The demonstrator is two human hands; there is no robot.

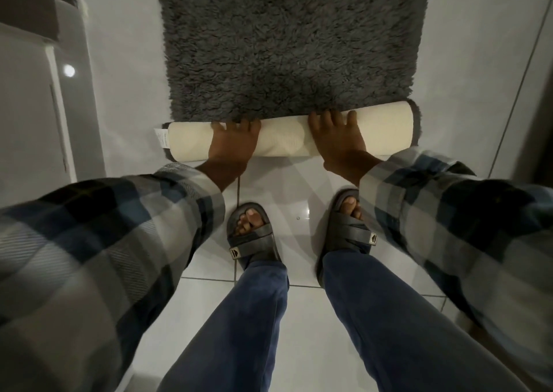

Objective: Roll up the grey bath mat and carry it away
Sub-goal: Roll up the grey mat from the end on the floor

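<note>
grey mat [287, 41], cream backing [386, 134], plaid sleeves [119, 227]

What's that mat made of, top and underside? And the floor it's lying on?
The grey bath mat looks like long, shaggy synthetic pile, tufted and matte. Its rolled underside, under the left hand and right hand, seems a cream rubbery or woven backing, faintly textured. The floor appears to be glossy white ceramic tile, with reflections and grout lines.

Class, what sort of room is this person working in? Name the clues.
Probably a bathroom or the floor just outside one: a shaggy grey bath mat lies on glossy white floor tiles, and the person wears slide sandals. No fixtures are visible.
</note>
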